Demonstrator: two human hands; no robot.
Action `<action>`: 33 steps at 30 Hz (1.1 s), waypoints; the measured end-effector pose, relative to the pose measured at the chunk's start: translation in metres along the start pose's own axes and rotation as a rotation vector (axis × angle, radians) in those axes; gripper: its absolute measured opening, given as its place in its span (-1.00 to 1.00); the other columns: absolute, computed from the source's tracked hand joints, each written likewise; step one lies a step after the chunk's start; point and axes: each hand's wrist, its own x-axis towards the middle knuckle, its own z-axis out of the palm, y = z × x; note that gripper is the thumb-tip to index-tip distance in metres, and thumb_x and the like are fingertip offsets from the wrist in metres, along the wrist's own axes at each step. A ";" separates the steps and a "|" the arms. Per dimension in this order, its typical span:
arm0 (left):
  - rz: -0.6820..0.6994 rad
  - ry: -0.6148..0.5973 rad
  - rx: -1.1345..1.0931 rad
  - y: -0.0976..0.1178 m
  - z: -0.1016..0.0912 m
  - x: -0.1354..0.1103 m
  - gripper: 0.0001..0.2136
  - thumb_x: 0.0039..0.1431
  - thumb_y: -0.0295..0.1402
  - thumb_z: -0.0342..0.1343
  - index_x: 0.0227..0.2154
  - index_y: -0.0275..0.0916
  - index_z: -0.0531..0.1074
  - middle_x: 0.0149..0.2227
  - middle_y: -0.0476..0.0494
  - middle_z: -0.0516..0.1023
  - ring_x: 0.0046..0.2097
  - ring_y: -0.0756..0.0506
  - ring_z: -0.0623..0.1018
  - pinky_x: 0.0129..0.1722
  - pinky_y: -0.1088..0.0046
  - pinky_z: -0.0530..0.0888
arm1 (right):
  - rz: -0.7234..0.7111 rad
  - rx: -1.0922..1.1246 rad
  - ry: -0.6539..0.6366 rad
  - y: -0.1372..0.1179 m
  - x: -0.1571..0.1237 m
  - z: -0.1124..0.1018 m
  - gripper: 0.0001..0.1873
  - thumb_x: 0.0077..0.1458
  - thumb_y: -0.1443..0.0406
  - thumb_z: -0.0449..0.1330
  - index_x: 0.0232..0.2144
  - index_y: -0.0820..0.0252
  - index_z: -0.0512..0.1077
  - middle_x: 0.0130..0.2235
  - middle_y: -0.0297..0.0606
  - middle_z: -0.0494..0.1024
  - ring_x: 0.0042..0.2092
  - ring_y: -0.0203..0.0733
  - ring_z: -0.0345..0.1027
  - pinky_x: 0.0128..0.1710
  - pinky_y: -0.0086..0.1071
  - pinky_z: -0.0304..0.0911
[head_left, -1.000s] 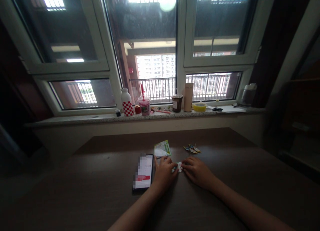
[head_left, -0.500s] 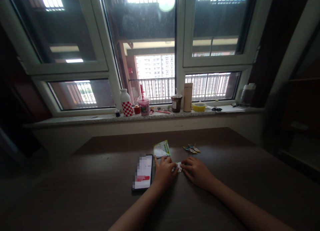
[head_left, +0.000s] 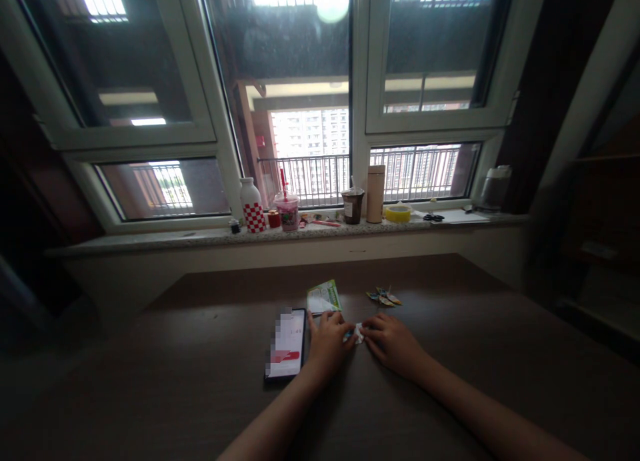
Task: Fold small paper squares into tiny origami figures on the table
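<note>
A small piece of folded paper (head_left: 357,332) lies on the dark wooden table (head_left: 175,381), pinched between both hands. My left hand (head_left: 327,344) presses on its left side with curled fingers. My right hand (head_left: 395,343) grips its right side with the fingertips. Most of the paper is hidden under the fingers. A phone (head_left: 287,342) with a lit screen lies just left of my left hand. A green and white paper packet (head_left: 325,296) lies just beyond my left hand.
Small coloured folded paper figures (head_left: 383,296) sit beyond my right hand. The stone windowsill (head_left: 150,236) holds a red-checked bottle (head_left: 254,206), a pink drink cup (head_left: 289,210), a dark cup (head_left: 353,206), a tan tumbler (head_left: 375,193), a yellow tape roll (head_left: 398,213) and scissors (head_left: 434,218).
The hands stay in place on the folded paper; the fingers shift only slightly. The view has drifted a little.
</note>
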 end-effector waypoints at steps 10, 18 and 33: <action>0.005 0.016 -0.006 -0.001 0.000 -0.001 -0.86 0.19 -0.23 0.16 -0.22 0.03 0.57 -0.11 -0.05 0.54 0.09 -0.24 0.36 0.21 -0.36 -0.15 | 0.002 0.005 0.002 0.002 0.000 0.003 -0.69 0.22 0.33 0.08 -0.05 0.00 0.52 -0.12 -0.22 0.56 -0.08 -0.13 0.35 -0.06 -0.26 0.26; 0.018 0.014 -0.010 -0.001 0.001 -0.001 -0.86 0.19 -0.24 0.16 -0.21 0.02 0.57 -0.11 -0.03 0.54 0.09 -0.24 0.36 0.22 -0.36 -0.13 | -0.001 0.006 0.009 0.001 0.001 0.001 -0.69 0.22 0.32 0.08 -0.05 -0.01 0.52 -0.12 -0.21 0.56 -0.08 -0.12 0.36 -0.07 -0.26 0.27; 0.003 0.009 -0.046 -0.005 0.005 0.001 -0.79 0.17 -0.23 0.17 -0.13 0.00 0.53 -0.08 -0.06 0.53 0.12 -0.26 0.32 0.21 -0.33 -0.11 | 0.015 0.017 0.002 0.000 0.001 0.001 -0.70 0.23 0.32 0.09 -0.06 0.00 0.52 -0.13 -0.21 0.55 -0.08 -0.13 0.35 -0.08 -0.27 0.26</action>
